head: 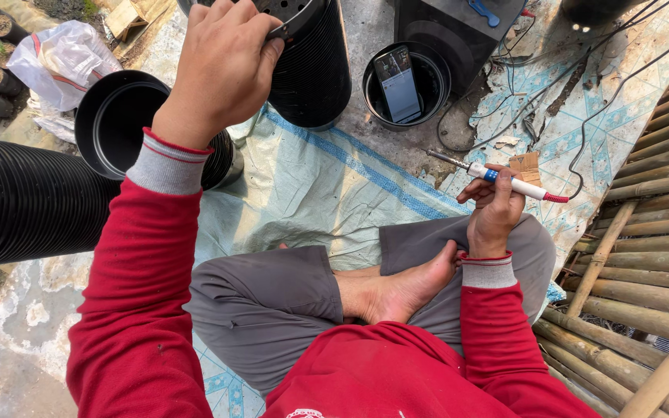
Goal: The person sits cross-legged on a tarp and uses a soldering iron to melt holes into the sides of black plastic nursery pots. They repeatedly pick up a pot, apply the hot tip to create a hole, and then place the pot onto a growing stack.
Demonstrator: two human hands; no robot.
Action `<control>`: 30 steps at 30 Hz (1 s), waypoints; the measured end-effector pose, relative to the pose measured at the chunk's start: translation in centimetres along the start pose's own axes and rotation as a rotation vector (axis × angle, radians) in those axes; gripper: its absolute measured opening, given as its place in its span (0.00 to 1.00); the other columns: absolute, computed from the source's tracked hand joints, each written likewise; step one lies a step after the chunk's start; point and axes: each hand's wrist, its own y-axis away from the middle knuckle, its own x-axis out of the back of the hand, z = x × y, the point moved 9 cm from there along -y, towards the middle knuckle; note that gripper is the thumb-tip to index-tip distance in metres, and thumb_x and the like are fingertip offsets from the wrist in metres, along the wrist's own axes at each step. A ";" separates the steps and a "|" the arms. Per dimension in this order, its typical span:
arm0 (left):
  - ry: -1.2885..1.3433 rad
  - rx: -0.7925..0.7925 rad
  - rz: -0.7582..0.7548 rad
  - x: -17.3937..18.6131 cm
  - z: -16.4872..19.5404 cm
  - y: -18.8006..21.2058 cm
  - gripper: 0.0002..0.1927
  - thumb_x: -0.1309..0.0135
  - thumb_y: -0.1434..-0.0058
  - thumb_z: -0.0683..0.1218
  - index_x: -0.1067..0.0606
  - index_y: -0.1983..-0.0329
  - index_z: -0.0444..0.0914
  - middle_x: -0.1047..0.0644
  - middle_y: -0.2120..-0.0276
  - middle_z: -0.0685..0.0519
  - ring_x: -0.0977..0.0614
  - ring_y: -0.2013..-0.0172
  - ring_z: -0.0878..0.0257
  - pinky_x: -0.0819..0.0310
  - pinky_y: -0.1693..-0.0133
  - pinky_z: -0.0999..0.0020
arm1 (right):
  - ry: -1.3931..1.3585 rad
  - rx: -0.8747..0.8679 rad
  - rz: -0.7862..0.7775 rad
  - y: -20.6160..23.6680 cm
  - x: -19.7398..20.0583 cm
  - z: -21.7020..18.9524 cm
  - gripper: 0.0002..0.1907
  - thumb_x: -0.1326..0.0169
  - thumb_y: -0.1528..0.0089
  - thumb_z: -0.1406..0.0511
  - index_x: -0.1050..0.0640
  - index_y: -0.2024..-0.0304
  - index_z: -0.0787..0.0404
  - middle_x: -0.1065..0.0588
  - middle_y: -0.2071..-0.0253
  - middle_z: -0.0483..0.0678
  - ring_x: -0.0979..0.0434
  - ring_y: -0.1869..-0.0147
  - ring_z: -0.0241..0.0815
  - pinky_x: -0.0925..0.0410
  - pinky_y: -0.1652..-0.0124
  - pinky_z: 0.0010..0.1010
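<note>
the black pot (311, 62) runs off the top edge, its rim probably hidden.

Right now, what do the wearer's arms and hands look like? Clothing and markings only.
Both arms are in long red sleeves. Each sleeve ends in a grey ribbed cuff edged with a thin red stripe; the right cuff matches. The left hand and right hand are bare: no gloves, and no rings or watch visible. The red fabric looks like a sweatshirt, with a small pale print low on the chest.

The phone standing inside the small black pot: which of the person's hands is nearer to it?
Right. The right hand, holding a soldering iron, is below and just right of the phone. The left hand is farther left, gripping a stack of black pots.
</note>
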 end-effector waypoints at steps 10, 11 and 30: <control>0.004 -0.072 -0.008 -0.7 -0.2 -0.2 0.07 0.43 0.25 0.47 0.26 0.54 0.38 0.23 0.60 0.54 0.23 0.52 0.57 0.39 0.44 0.61 | 0.006 -0.016 -0.015 -0.3 -0.3 0.7 0.17 0.55 0.23 0.58 0.29 0.49 0.67 0.27 0.72 0.51 0.25 0.73 0.41 0.28 0.70 0.32; 0.009 -0.070 -0.015 -0.9 -0.4 -0.3 0.07 0.43 0.25 0.46 0.26 0.54 0.38 0.22 0.60 0.54 0.23 0.53 0.58 0.39 0.44 0.62 | 0.008 -0.015 -0.012 -0.3 -0.3 0.7 0.17 0.55 0.23 0.58 0.29 0.50 0.67 0.27 0.72 0.52 0.25 0.73 0.41 0.28 0.70 0.32; -0.168 -0.157 0.058 -2.3 -1.1 1.0 0.08 0.42 0.27 0.45 0.29 0.58 0.40 0.28 0.63 0.56 0.28 0.55 0.60 0.43 0.44 0.61 | -0.009 -0.041 0.004 -0.7 0.0 1.0 0.16 0.55 0.24 0.58 0.29 0.51 0.67 0.27 0.72 0.52 0.25 0.74 0.42 0.28 0.70 0.33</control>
